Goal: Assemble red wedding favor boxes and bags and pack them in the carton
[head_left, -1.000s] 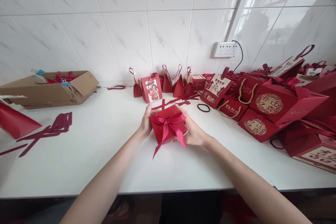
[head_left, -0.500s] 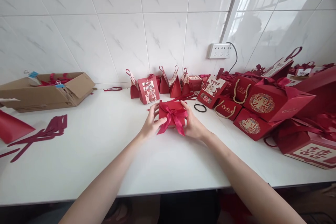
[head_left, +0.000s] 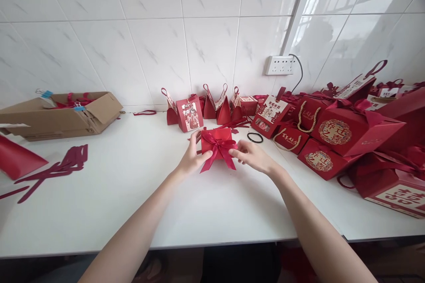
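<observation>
A small red gift box (head_left: pixel 222 135) tied with a red ribbon bow (head_left: pixel 218 151) stands on the white table (head_left: pixel 133 194), just in front of a row of small red favour boxes (head_left: pixel 189 112). My left hand (head_left: pixel 193 157) grips the box's left side, thumb on the front by the bow. My right hand (head_left: pixel 253 157) is at the box's right side, fingers loosely curled and pointing at the bow's right tail; I cannot tell whether they pinch it.
A black hair tie (head_left: pixel 254 137) lies just right of the box. Larger red gift boxes and bags (head_left: pixel 345 132) crowd the right side. An open cardboard carton (head_left: pixel 63 115) sits at the far left, with loose red strips (head_left: pixel 56 170) in front of it. A wall socket (head_left: pixel 279 65) is behind.
The box was held tilted above the table and has been set down further back, by the row of favour boxes. My right hand has come off its side and hovers by the bow.
</observation>
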### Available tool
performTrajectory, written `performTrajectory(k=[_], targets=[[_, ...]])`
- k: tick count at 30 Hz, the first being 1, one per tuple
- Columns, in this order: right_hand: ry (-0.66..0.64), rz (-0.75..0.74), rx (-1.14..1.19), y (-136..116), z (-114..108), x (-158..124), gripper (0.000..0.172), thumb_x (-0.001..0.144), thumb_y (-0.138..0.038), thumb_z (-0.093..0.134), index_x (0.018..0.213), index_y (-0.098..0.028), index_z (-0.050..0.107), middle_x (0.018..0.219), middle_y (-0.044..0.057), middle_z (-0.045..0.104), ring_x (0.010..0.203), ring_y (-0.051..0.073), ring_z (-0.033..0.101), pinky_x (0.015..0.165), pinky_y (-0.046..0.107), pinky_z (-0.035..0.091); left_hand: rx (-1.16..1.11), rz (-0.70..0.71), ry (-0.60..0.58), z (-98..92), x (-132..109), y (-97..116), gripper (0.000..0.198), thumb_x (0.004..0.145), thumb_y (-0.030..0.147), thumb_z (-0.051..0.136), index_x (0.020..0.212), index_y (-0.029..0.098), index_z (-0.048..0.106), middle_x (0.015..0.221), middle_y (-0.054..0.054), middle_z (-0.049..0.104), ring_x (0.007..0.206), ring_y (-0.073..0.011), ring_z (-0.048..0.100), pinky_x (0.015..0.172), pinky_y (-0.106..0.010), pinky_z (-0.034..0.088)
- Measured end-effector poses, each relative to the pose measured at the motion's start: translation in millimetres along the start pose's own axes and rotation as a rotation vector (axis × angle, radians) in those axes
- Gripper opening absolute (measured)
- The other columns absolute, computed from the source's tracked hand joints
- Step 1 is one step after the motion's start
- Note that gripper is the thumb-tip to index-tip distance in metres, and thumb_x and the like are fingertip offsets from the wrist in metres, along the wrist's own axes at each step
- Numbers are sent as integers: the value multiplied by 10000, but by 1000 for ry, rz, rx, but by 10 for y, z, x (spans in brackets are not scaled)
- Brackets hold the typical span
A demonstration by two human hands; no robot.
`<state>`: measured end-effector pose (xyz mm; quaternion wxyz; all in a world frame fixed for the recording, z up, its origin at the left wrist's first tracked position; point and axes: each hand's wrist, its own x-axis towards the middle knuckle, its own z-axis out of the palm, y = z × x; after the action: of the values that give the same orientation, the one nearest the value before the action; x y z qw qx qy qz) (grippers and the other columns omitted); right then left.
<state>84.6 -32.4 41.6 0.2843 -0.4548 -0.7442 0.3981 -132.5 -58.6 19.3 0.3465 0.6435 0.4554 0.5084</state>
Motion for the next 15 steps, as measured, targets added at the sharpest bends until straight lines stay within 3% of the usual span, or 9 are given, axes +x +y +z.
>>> performTrajectory(k=[2,5,8,11,13,15], targets=[[-132,51,-70,-23,27,-5,457,747,-592,544,590,-162,542,602,36,588,585,148,537,603,299,441,-14,-19,11,-4,12,3,702,725,327,609,1332,260,263,1428,-91,323,1322,-289,302,925,-370,458],[-241,15,76,-86,46,-22,483,768,-586,525,591,-141,588,613,37,600,588,125,522,629,277,420,-106,-97,-9,-16,35,45,655,735,337,586,1323,240,314,1412,-86,376,1272,-285,389,985,-392,409],[-307,-3,204,-148,21,-49,450,742,-554,580,556,-144,581,544,1,543,541,100,469,594,262,387,-221,-216,-133,-41,45,130,627,757,364,555,1334,236,347,1342,-74,488,1193,-287,482,959,-404,424],[-345,-12,275,-164,-22,-65,428,735,-505,613,506,-151,542,493,-28,476,501,80,408,555,253,348,-177,-268,-235,-101,29,211,618,771,407,555,1340,256,369,1264,-56,566,1136,-275,527,904,-374,449],[-391,-39,331,-149,-45,-65,412,759,-468,602,506,-150,531,512,-22,493,507,74,397,553,249,333,-32,-306,-197,-165,7,243,605,757,461,579,1303,255,417,1175,-58,613,1057,-256,568,835,-343,465],[-418,-51,377,-125,-56,-56,398,780,-442,584,517,-150,527,532,-12,518,505,73,395,544,249,320,137,-342,-97,-238,-16,267,523,733,529,587,1146,213,542,963,-56,668,861,-226,617,704,-309,467]])
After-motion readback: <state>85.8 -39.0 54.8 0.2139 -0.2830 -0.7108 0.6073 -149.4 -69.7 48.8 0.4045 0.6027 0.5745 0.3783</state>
